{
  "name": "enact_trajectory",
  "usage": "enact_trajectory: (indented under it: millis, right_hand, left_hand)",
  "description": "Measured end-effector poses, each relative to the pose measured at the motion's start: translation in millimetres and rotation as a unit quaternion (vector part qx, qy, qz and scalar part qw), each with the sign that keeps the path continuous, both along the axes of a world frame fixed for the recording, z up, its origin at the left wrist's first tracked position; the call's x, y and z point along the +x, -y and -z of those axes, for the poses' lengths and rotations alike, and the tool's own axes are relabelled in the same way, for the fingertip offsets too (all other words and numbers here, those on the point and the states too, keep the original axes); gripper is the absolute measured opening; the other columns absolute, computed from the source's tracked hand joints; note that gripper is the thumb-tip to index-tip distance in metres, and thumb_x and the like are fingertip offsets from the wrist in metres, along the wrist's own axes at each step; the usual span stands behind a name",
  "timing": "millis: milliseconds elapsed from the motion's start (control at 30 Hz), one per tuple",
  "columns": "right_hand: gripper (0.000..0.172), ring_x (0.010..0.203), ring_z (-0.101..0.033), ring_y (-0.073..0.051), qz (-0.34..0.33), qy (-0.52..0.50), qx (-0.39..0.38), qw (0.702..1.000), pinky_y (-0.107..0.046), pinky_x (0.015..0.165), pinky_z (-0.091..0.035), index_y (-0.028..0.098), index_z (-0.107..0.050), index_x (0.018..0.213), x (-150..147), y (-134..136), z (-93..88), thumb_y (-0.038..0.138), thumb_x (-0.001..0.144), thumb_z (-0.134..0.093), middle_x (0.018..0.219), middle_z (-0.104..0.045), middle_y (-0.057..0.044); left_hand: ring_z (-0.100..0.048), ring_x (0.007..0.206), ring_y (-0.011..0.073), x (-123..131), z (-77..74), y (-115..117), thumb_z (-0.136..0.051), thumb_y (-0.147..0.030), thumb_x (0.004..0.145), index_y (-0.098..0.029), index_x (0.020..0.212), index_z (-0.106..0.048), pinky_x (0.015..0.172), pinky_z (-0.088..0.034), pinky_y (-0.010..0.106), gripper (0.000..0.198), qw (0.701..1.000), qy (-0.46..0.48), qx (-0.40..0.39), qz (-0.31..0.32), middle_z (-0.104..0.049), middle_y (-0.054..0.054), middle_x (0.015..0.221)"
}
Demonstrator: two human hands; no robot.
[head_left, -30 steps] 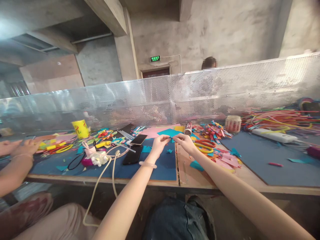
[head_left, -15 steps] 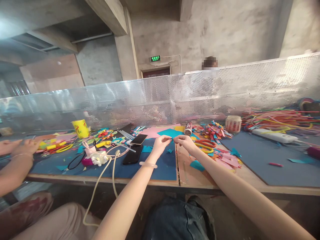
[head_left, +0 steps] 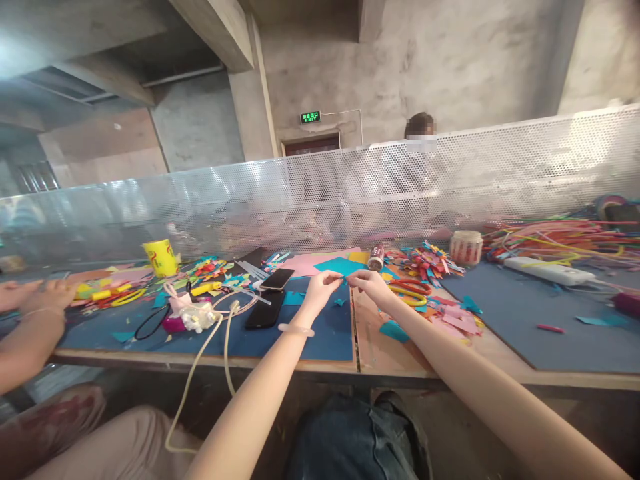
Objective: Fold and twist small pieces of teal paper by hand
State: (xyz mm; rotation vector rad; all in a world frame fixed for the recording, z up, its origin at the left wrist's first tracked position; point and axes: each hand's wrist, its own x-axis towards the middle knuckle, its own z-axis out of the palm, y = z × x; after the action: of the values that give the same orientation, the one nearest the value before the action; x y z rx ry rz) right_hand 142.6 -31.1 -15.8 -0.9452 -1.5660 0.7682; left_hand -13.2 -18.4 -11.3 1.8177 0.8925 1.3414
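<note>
My left hand (head_left: 320,289) and my right hand (head_left: 371,285) meet above the blue mat (head_left: 320,330), fingertips pinched together on a small teal paper piece (head_left: 345,279) between them. The piece is tiny and mostly hidden by my fingers. A pale bracelet sits on my left wrist. Just behind my hands lies a teal paper sheet (head_left: 339,265) on pink paper. A black phone (head_left: 265,311) rests left of my left hand, and yellow-handled scissors (head_left: 409,293) lie right of my right hand.
A co-worker's hands (head_left: 35,293) rest on the table at far left. A yellow cup (head_left: 161,257), a second phone (head_left: 277,278), a cable, paper scraps, a white jar (head_left: 466,247), a power strip (head_left: 547,271) and coloured strips crowd the table. A perforated metal screen (head_left: 450,180) runs behind.
My two hands have drawn slightly closer together, with the fingertips now meeting on the teal piece. Little else has moved.
</note>
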Motion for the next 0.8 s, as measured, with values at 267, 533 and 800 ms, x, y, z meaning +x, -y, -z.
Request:
enact_trajectory:
  millis: [267, 533, 800]
  right_hand:
    - [0.022, 0.064, -0.05, -0.013, 0.012, 0.023, 0.012, 1.0, -0.025, 0.06, -0.037, 0.013, -0.064, 0.07, 0.5, -2.4, 2.5, 0.032, 0.066, -0.053, 0.065, -0.059, -0.002]
    - [0.022, 0.066, -0.052, -0.014, 0.026, 0.055, 0.022, 0.998, -0.026, 0.063, -0.038, 0.014, -0.064, 0.071, 1.0, -4.8, 3.2, 0.031, 0.065, -0.053, 0.069, -0.062, -0.003]
    - [0.022, 0.066, -0.052, -0.014, 0.028, 0.07, 0.023, 0.997, -0.026, 0.061, -0.039, 0.014, -0.064, 0.072, 0.7, -1.3, 1.0, 0.032, 0.065, -0.054, 0.07, -0.062, -0.003]
  left_hand:
    - [-0.056, 0.07, 0.0139, -1.0, 3.3, -3.7, -0.06, -0.024, 0.067, -0.015, 0.08, -0.062, 0.063, -0.043, 0.025, 0.016, 1.0, -0.009, 0.011, 0.009, -0.063, 0.003, 0.075]
    - [-0.058, 0.072, 0.0153, -1.2, 6.3, -7.5, -0.061, -0.025, 0.067, -0.015, 0.08, -0.062, 0.067, -0.045, 0.028, 0.016, 0.999, -0.013, 0.028, 0.009, -0.065, 0.005, 0.078]
    - [-0.06, 0.075, 0.0161, -0.6, 8.7, -9.9, -0.06, -0.023, 0.068, -0.015, 0.079, -0.063, 0.074, -0.045, 0.03, 0.015, 0.998, -0.024, 0.056, 0.004, -0.065, 0.005, 0.079]
